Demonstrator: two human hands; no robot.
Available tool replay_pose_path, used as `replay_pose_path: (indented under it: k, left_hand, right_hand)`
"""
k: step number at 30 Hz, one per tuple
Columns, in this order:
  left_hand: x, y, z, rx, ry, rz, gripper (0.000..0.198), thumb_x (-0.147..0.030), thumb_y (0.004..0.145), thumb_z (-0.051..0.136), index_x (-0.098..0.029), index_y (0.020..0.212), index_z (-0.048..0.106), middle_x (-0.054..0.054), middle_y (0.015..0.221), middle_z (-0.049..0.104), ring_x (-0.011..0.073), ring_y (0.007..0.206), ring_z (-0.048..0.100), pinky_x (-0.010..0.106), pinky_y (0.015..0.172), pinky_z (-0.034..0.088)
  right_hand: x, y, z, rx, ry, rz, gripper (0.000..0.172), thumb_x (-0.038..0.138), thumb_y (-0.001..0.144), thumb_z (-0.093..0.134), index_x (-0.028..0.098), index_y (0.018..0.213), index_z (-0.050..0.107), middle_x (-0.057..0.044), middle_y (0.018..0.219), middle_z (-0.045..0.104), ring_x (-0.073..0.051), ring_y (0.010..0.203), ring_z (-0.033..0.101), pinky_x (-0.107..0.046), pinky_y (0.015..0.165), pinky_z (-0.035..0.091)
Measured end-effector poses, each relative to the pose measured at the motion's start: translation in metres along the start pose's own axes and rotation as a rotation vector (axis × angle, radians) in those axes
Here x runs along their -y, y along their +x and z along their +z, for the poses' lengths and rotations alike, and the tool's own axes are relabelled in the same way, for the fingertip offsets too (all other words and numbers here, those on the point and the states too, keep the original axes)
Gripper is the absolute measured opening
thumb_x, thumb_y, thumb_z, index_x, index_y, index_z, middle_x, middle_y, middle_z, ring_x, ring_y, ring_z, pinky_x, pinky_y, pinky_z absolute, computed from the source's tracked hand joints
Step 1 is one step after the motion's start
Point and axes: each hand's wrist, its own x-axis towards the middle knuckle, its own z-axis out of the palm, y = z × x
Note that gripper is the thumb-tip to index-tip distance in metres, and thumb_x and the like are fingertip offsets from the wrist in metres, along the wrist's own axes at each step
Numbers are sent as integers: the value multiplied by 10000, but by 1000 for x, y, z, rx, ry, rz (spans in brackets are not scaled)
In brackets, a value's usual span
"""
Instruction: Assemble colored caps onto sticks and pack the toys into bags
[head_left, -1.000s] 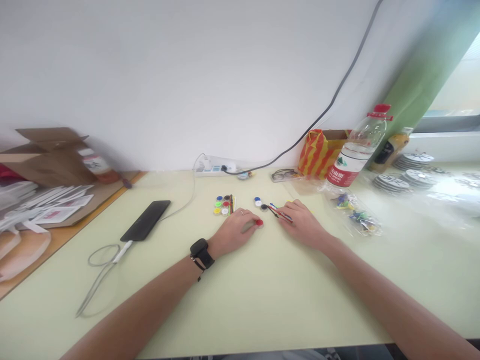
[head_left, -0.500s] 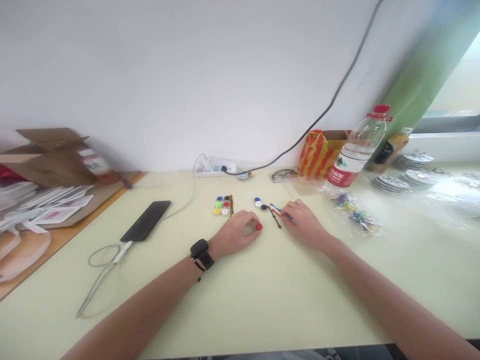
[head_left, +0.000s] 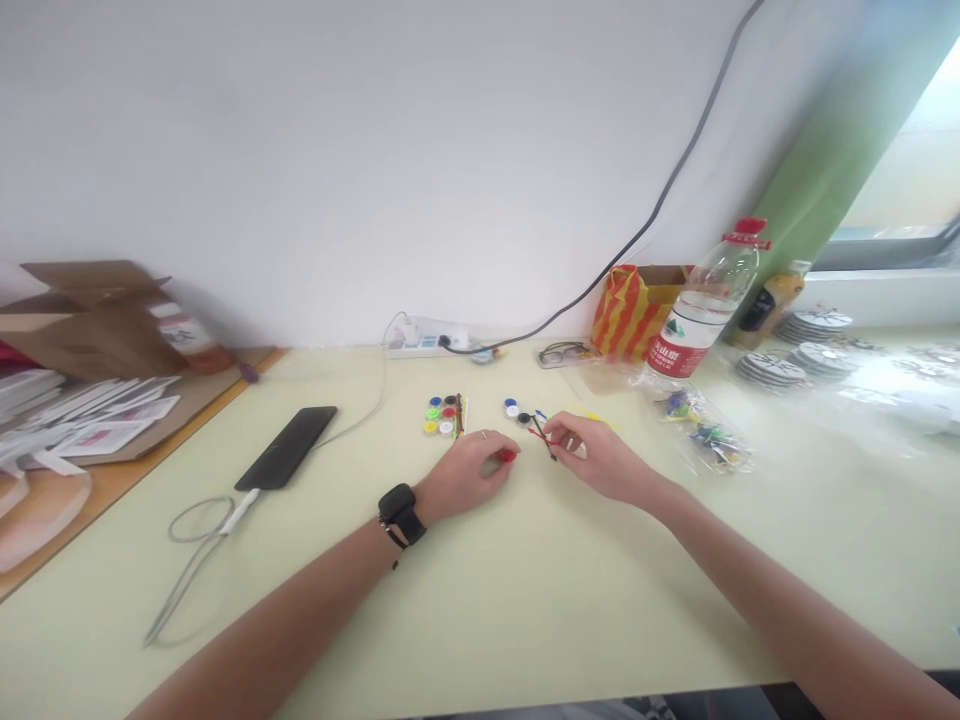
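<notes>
My left hand (head_left: 471,470) rests on the table, its thumb and fingers closed around a small red disc (head_left: 508,455). To its right, my right hand (head_left: 596,458) has curled fingers pinching a thin red arrow-shaped piece (head_left: 537,434). That piece crosses a black arrow-shaped piece (head_left: 543,441) lying beside the fingertips. A blue arrow tip (head_left: 540,414) shows just past the fingers, and a yellow piece (head_left: 600,417) lies partly hidden behind the hand. Beyond both hands sit a blue disc (head_left: 511,404), a white disc (head_left: 512,412) and a black disc (head_left: 523,420).
Several coloured discs (head_left: 433,414) lie beside a row of thin pieces (head_left: 460,414). A black phone (head_left: 287,447) with a cable is at left. Toward the right stand a water bottle (head_left: 694,320), a striped bag (head_left: 630,310) and small plastic packets (head_left: 716,447). Glasses (head_left: 564,352) lie near the wall.
My right hand has lifted slightly and turned, with the red arrow piece now at its fingertips across the black one. The red disc has tucked further into my left hand's fingers.
</notes>
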Motion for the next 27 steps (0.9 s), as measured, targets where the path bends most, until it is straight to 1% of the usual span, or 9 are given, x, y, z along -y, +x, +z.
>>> replay_pose_path:
  k: [2, 5, 7, 11, 15, 19, 22, 25, 27]
  left_hand:
    - [-1, 2, 0, -4, -24, -31, 226, -148, 896, 573, -211, 1072, 699, 64, 1012, 730, 213, 925, 666, 342, 846, 550]
    - [-5, 3, -2, 13, -101, -115, 169, -201, 900, 607, -202, 1023, 722, 48, 950, 738, 189, 821, 658, 315, 757, 550]
    - [-8, 0, -3, 35, -188, -177, 164, -238, 902, 629, -195, 1021, 734, 45, 923, 745, 177, 771, 659, 301, 711, 554]
    - [-9, -11, -2, 1, -385, -275, 231, -279, 895, 671, -184, 1096, 734, 68, 983, 765, 187, 826, 705, 320, 779, 598]
    - [-4, -20, 0, -48, -456, -336, 272, -324, 874, 730, -172, 1100, 734, 85, 995, 768, 192, 851, 713, 345, 831, 610]
    - [-2, -21, -1, -57, -470, -342, 282, -349, 871, 747, -173, 1092, 737, 84, 990, 765, 188, 847, 710, 348, 841, 613]
    - [-3, -21, -1, -61, -463, -344, 289, -366, 872, 748, -175, 1088, 738, 88, 995, 763, 192, 852, 709, 356, 845, 614]
    - [-4, -21, -1, -62, -459, -342, 286, -370, 874, 744, -176, 1083, 738, 87, 982, 762, 193, 846, 708, 354, 836, 615]
    - [-4, -22, 0, -61, -456, -335, 279, -367, 879, 739, -180, 1086, 736, 82, 973, 761, 192, 848, 709, 346, 829, 614]
  right_hand:
    - [5, -2, 3, -13, 12, 6, 203, 207, 906, 574, 232, 1089, 659, -47, 959, 720, -192, 839, 664, -337, 775, 549]
    - [8, -4, 6, -31, 62, 23, 136, 280, 916, 606, 223, 1008, 687, -58, 951, 723, -200, 834, 668, -338, 754, 557]
    - [7, -5, 8, -40, 113, 41, 146, 340, 940, 598, 222, 961, 683, -43, 887, 718, -195, 781, 658, -323, 701, 551]
    - [-3, -4, 15, -57, 128, 71, 263, 396, 998, 513, 226, 1009, 713, -25, 802, 701, -196, 696, 635, -307, 612, 513]
    - [-9, -7, 19, -101, 21, 58, 311, 292, 1009, 440, 218, 1093, 730, -60, 919, 729, -223, 800, 665, -333, 692, 519]
    - [-8, -16, 16, -19, -149, 46, 357, 179, 986, 418, 241, 1173, 716, -69, 993, 720, -234, 890, 676, -352, 785, 505]
    - [-8, -20, 14, 17, -283, 75, 364, 129, 968, 422, 255, 1149, 712, -69, 1022, 720, -241, 925, 679, -351, 806, 489]
    - [-11, -21, 14, -14, -356, 92, 359, 98, 950, 441, 247, 1143, 703, -75, 1051, 728, -255, 980, 679, -356, 834, 486]
    - [-12, -21, 14, -32, -345, 74, 378, 87, 945, 444, 248, 1181, 692, -76, 1097, 730, -256, 1018, 678, -360, 861, 490]
